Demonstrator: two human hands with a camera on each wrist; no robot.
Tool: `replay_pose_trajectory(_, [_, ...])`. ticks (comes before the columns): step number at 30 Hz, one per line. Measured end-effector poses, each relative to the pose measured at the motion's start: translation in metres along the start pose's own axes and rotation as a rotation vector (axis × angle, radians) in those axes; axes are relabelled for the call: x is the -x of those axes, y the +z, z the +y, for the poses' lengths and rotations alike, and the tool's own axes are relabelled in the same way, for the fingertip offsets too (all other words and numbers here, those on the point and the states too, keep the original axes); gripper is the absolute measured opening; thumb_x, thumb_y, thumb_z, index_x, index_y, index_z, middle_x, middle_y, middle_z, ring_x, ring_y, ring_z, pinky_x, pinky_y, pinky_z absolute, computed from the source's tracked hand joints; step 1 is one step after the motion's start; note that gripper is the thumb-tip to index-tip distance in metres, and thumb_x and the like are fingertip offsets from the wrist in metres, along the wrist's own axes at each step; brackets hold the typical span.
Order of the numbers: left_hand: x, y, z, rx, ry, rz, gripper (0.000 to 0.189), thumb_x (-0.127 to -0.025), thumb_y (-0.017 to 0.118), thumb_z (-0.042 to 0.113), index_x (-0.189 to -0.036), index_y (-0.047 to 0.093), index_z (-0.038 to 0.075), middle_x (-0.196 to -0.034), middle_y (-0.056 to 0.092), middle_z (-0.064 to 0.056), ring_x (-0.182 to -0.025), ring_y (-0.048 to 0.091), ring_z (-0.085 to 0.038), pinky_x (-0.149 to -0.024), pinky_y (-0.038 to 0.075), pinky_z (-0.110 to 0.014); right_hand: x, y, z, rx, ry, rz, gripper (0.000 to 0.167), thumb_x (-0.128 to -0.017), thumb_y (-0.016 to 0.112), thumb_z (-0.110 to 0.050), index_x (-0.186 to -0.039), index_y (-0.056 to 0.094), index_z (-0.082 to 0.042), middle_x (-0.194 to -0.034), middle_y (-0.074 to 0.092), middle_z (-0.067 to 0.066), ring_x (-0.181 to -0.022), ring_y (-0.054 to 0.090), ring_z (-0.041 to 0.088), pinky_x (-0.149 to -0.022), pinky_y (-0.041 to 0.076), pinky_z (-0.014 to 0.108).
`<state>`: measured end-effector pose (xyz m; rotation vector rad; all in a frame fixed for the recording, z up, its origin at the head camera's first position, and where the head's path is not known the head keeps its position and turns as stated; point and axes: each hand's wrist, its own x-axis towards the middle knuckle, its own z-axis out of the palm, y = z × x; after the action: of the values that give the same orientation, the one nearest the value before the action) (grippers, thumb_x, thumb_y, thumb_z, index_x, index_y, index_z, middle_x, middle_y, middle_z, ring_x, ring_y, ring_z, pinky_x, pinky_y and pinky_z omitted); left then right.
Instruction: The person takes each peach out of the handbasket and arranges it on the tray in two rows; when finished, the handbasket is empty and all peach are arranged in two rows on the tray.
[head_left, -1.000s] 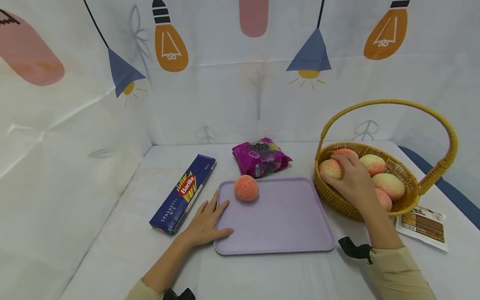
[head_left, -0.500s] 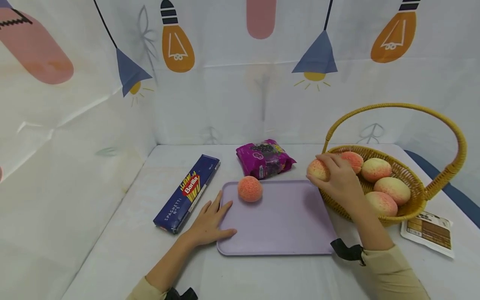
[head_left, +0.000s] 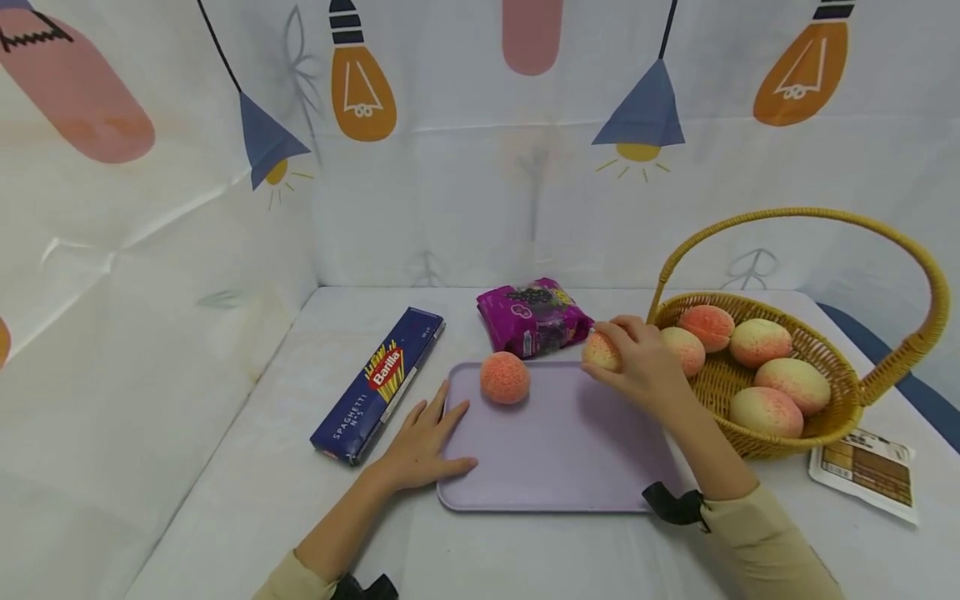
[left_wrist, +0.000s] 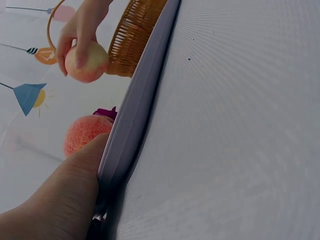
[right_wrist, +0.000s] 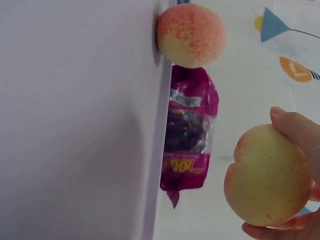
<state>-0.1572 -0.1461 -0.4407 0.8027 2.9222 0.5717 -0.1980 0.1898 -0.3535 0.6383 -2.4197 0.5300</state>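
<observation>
One peach (head_left: pixel 505 378) sits on the tray (head_left: pixel 540 467); your right hand (head_left: pixel 637 367) grips a second peach (head_left: pixel 602 352) above its far right corner; five peaches (head_left: pixel 792 385) seem left in the basket (head_left: pixel 723 400). Your left hand (head_left: pixel 422 446) rests, fingers spread, at the tray's left edge. The blue box (head_left: pixel 378 383) reads "Barilla Spaghetti N°5".

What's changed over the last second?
The right hand has lifted a peach out of the basket and carried it left toward the tray; it's still held. Unchanged: left hand at the tray's left edge, tray peach, spaghetti, purple bag.
</observation>
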Motion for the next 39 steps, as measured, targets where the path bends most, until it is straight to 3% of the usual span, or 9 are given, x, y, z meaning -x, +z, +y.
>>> replay_pose_trajectory(10, [0.001,-0.001,0.001,0.014,0.018,0.023,0.087,-0.077,0.055,0.061,-0.144,0.030,0.011,-0.152,-0.002,-0.018,-0.137,0.010,-0.029,-0.108,0.008,-0.046,-0.006,0.017,-0.011,-0.010,0.045,-0.172,0.052,-0.072,0.076,-0.038,-0.114,0.060,-0.012,-0.110,0.051,0.014,-0.088,0.048,0.037,-0.060,0.048,0.049])
replay_pose_trajectory(23, [0.003,0.001,0.000,0.001,0.027,0.031,0.087,-0.077,0.054,0.063,-0.144,0.031,0.011,-0.152,-0.001,-0.018,-0.138,0.009,-0.028,-0.108,0.008,-0.046,-0.007,0.041,-0.018,0.009,-0.018,-0.225,0.049,-0.072,0.078,-0.032,-0.113,0.059,-0.013,-0.115,0.049,0.015,-0.097,0.047,0.037,-0.060,0.049,0.050])
replay_pose_trajectory(28, [0.003,0.000,0.001,0.007,0.021,0.025,0.087,-0.077,0.054,0.063,-0.144,0.031,0.011,-0.152,0.000,-0.018,-0.138,0.010,-0.029,-0.108,0.009,-0.047,-0.007,0.049,-0.018,-0.006,-0.070,-0.228,0.052,-0.069,0.079,-0.032,-0.112,0.060,-0.010,-0.112,0.049,0.015,-0.095,0.046,0.037,-0.064,0.049,0.046])
replay_pose_trajectory(33, [0.004,-0.001,0.002,0.012,0.008,0.017,0.087,-0.077,0.054,0.062,-0.144,0.031,0.011,-0.152,0.000,-0.018,-0.138,0.009,-0.029,-0.108,0.009,-0.046,-0.008,0.058,-0.018,-0.032,-0.102,-0.241,0.053,-0.069,0.080,-0.031,-0.112,0.060,-0.009,-0.111,0.049,0.016,-0.095,0.046,0.042,-0.088,0.039,0.059])
replay_pose_trajectory(35, [0.004,-0.001,0.002,0.010,0.008,0.019,0.087,-0.077,0.054,0.062,-0.144,0.031,0.011,-0.152,0.000,-0.018,-0.138,0.010,-0.029,-0.108,0.009,-0.046,-0.008,0.061,-0.018,-0.033,-0.104,-0.247,0.053,-0.069,0.080,-0.031,-0.113,0.060,-0.009,-0.112,0.049,0.016,-0.095,0.047,0.041,-0.087,0.039,0.059])
replay_pose_trajectory(39, [0.003,-0.001,0.002,0.011,0.013,0.019,0.087,-0.077,0.055,0.062,-0.144,0.030,0.012,-0.152,0.000,-0.018,-0.138,0.009,-0.028,-0.108,0.009,-0.046,-0.007,0.064,-0.018,-0.032,-0.094,-0.257,0.052,-0.069,0.080,-0.033,-0.113,0.061,-0.012,-0.113,0.050,0.014,-0.094,0.047,0.037,-0.068,0.049,0.048])
